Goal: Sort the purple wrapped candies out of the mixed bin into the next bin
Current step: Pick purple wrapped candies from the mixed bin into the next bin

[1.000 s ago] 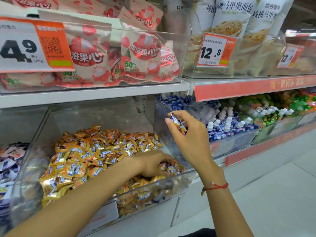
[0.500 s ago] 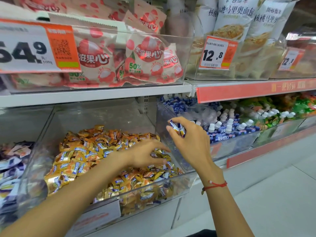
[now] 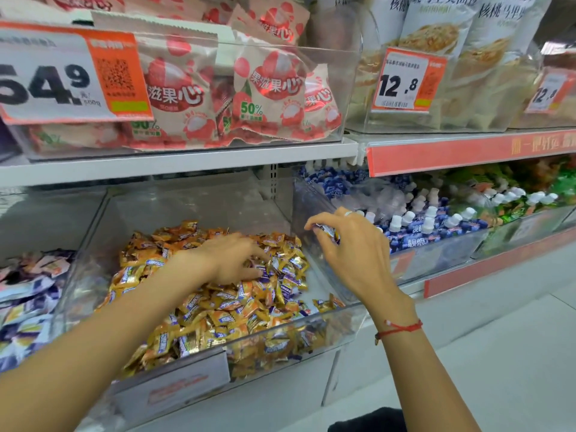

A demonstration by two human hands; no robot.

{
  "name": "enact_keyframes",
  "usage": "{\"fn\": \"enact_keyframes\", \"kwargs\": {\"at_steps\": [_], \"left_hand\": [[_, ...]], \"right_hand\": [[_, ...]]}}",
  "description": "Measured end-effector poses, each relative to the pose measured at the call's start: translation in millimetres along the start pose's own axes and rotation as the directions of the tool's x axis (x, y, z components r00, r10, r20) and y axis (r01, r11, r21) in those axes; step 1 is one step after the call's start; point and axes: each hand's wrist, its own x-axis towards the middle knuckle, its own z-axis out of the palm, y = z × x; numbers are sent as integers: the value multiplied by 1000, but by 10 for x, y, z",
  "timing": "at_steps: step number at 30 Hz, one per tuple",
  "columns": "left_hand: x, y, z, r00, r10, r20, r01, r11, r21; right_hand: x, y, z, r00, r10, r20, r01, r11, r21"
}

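Purple-and-white wrapped packets [image 3: 28, 294] are seen at the far left, heaped in a clear bin that is cut off by the frame edge. Next to it, the mixed bin [image 3: 193, 366] is filled mostly with orange wrapped candies [image 3: 218, 313], among which purple wrapped candies [image 3: 263, 271] are scattered, mainly toward the right side of the heap. The left hand [image 3: 230, 260] is laid on the pile, its fingers bent down into the wrappers beside a purple piece; whether anything is pinched there cannot be told, since the fingertips are buried. Further right, the right hand [image 3: 349, 247] is held above the wall between the two bins, and a held purple candy [image 3: 327, 231] is pinched between its thumb and curled fingers. A red string bracelet [image 3: 399, 328] is worn at that wrist. Beyond it, the next bin [image 3: 436, 260] is stocked with blue white-capped pouches [image 3: 420, 219].

As a judgement, the sorting is only partly done: one candy is carried over the divider but not yet dropped, and several purple wrappers are left in the heap, with more probably hidden below the surface. How many were already delivered cannot be judged, because no loose purple candies can be made out among the pouches.
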Motion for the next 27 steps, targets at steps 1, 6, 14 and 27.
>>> {"fn": "enact_keyframes", "kwargs": {"at_steps": [1, 6, 14, 27], "left_hand": [[-71, -48, -51, 1000, -19, -3, 19, 1000, -10], [-103, 135, -134, 993, -3, -117, -17, 986, -166], [470, 745, 175, 952, -296, -75, 304, 943, 138], [-598, 334, -256, 953, -249, -174, -9, 549, -836]], "right_hand": [[-1, -15, -1, 999, 0, 34, 2, 999, -38], [-25, -57, -1, 999, -29, 32, 30, 998, -46], [-11, 6, 60, 998, -32, -57, 30, 999, -28], [-18, -63, 16, 994, 20, 110, -41, 981, 188]]}}
